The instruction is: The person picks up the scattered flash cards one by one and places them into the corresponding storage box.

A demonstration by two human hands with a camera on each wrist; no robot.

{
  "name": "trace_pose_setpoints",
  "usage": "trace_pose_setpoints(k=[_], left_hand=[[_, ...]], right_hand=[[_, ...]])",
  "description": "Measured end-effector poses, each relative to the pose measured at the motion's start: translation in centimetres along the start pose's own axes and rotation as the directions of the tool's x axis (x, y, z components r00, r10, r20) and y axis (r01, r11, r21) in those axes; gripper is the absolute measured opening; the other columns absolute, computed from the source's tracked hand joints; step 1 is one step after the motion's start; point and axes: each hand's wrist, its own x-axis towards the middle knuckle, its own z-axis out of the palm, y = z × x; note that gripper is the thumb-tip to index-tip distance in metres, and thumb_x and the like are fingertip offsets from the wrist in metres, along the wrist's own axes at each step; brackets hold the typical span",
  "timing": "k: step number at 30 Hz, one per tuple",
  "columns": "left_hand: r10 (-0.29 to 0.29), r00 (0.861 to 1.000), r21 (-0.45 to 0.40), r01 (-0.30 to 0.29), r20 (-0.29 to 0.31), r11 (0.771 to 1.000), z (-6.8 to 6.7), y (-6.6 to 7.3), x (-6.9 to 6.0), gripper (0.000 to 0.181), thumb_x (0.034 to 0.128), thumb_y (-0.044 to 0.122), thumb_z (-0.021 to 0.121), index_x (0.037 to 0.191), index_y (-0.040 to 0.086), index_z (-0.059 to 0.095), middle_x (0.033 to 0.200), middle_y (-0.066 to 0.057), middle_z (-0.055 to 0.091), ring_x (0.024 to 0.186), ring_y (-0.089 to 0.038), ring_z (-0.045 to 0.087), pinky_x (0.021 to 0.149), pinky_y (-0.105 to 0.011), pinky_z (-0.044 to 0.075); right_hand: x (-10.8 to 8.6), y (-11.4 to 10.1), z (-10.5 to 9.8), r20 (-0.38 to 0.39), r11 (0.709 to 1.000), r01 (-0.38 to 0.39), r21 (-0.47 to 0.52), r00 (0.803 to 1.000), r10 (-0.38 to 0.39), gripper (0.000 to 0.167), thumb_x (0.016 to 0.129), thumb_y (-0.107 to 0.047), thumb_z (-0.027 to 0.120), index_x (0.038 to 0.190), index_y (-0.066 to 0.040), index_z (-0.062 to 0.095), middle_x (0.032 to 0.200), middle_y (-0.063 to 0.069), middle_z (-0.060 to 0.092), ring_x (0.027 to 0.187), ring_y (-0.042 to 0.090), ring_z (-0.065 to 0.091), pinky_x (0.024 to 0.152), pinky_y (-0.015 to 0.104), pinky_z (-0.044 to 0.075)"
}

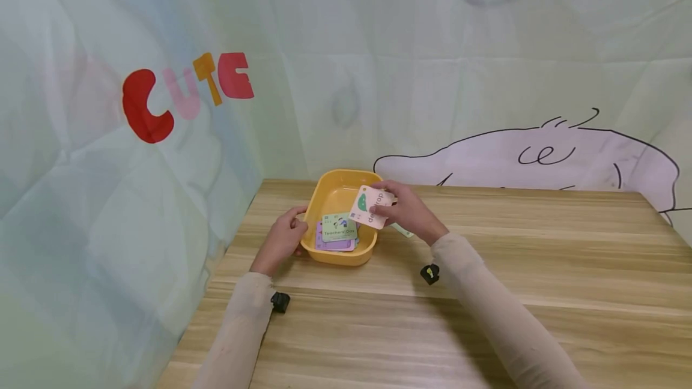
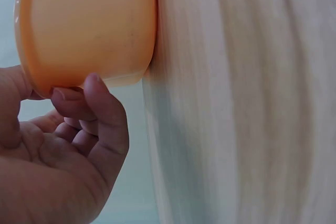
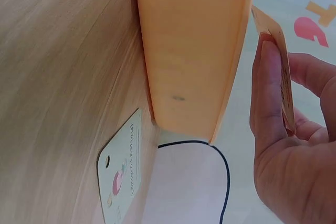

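Note:
A yellow plastic basin [image 1: 335, 182] stands on the wooden table, with several cards lying in its near part. The uppermost of these is a green card [image 1: 339, 228] reading "Teachers' Day", over purple ones. My left hand [image 1: 280, 238] pinches the basin's left rim between thumb and fingers, as the left wrist view shows. Above the basin's right rim, my right hand [image 1: 402, 208] holds a pale pink card [image 1: 363, 206] with a green drawing, thumb on one face and fingers on the other. A pale green card [image 3: 122, 174] lies on the table just right of the basin, partly hidden in the head view.
The wooden table [image 1: 540, 245] reaches back to a printed cloth wall [image 1: 346, 77]. Another cloth with coloured letters hangs along the left side. A small black device [image 1: 280, 302] sits at the left wrist and another black device [image 1: 430, 274] at the right.

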Motion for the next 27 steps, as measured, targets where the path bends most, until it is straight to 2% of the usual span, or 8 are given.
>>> trace_pose_setpoints(k=[7,15,22,27], left_hand=[[0.007,1.0,0.002,-0.006,-0.001,1.0,-0.1,0.0,-0.2,0.049,0.1019,0.018,0.048,0.151,0.017,0.047,0.084,-0.007,0.051,0.06,-0.02,0.052,0.058,-0.034,0.053],[0.006,1.0,0.014,-0.006,-0.003,1.0,0.2,0.3,-0.2,0.049,0.1012,0.019,0.048,0.15,0.017,0.047,0.085,-0.008,0.052,0.061,-0.02,0.053,0.058,-0.033,0.053],[0.001,1.0,0.015,-0.001,-0.006,1.0,0.2,0.4,-0.1,0.049,0.1018,0.019,0.047,0.15,0.017,0.047,0.087,-0.008,0.052,0.062,-0.02,0.053,0.057,-0.03,0.052],[-0.023,1.0,0.008,0.023,-0.008,1.0,0.3,0.5,-0.3,0.048,0.1026,0.018,0.047,0.151,0.018,0.047,0.09,-0.009,0.052,0.064,-0.02,0.053,0.058,-0.03,0.052]], right_hand=[[0.6,-0.1,1.2,0.023,0.999,0.037,-0.004,0.999,-0.037,0.054,0.092,-0.009,0.074,0.143,-0.012,0.056,0.124,0.012,0.059,0.097,0.027,0.065,0.073,0.035,0.062],[1.1,0.2,2.2,0.015,0.999,0.021,-0.034,1.0,-0.021,0.054,0.093,-0.013,0.074,0.144,-0.012,0.055,0.121,0.013,0.058,0.094,0.024,0.066,0.074,0.033,0.061],[2.1,0.2,2.8,-0.001,0.998,0.032,-0.05,0.999,-0.032,0.053,0.094,-0.015,0.073,0.144,-0.015,0.055,0.119,0.009,0.062,0.092,0.022,0.068,0.075,0.031,0.061],[3.0,0.6,3.3,0.022,0.997,0.036,-0.067,0.999,-0.035,0.052,0.094,-0.017,0.074,0.143,-0.017,0.057,0.12,0.006,0.064,0.094,0.021,0.067,0.077,0.031,0.06]])
